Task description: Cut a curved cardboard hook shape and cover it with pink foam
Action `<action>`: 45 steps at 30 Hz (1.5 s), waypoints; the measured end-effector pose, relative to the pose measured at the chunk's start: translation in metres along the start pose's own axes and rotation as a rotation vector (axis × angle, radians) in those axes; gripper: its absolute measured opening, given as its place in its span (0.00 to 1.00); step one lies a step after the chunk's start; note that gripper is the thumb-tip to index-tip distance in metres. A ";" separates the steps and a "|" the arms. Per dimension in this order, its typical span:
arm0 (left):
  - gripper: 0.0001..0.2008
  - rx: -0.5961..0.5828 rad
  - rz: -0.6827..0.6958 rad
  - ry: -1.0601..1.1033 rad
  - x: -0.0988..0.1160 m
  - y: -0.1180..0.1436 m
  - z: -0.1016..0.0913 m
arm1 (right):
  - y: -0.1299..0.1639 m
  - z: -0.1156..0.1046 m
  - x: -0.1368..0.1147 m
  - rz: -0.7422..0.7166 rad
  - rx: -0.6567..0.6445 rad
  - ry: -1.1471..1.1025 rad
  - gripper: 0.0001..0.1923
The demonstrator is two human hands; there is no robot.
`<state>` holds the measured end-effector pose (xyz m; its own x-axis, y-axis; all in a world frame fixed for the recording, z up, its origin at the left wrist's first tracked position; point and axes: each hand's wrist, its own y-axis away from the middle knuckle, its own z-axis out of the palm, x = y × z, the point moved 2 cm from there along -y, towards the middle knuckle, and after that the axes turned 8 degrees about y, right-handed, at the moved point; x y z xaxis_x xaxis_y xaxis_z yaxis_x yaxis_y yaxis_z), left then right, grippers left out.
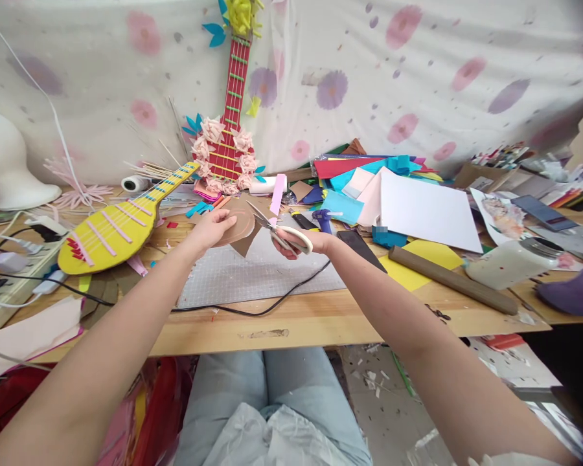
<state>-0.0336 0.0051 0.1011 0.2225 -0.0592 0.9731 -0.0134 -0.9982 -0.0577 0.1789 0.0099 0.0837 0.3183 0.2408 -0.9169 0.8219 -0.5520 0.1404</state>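
My left hand (212, 228) pinches a piece of brown cardboard (243, 223) with a pale curved line drawn on it. In my right hand (291, 246) is a pair of scissors (298, 239) with white handles. Their blades are apart and point left, at the cardboard's right edge. Both hands are above a grey cutting mat (252, 278). Behind them stands a red paper guitar (226, 152) trimmed with pink paper flowers. A yellow paper lute (111, 233) lies to the left of my left hand.
A glue gun (324, 220), a dark phone-like slab (359, 249) and coloured paper sheets (350, 207) lie right of the mat. A brown roll (451, 279) and a white jar (510, 262) are farther right. A black cable (267, 312) crosses the mat. A power strip (10, 291) sits left.
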 end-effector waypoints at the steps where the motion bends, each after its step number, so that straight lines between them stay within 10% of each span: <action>1: 0.11 -0.007 -0.005 -0.010 -0.001 0.000 0.000 | -0.003 0.003 0.000 -0.002 0.002 -0.001 0.25; 45: 0.10 -0.274 -0.141 -0.025 -0.017 0.012 0.029 | 0.011 0.014 0.029 0.106 0.149 -0.057 0.27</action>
<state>-0.0089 -0.0063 0.0774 0.2648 0.0763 0.9613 -0.2422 -0.9596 0.1429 0.1903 -0.0002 0.0530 0.3689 0.1316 -0.9201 0.7050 -0.6848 0.1847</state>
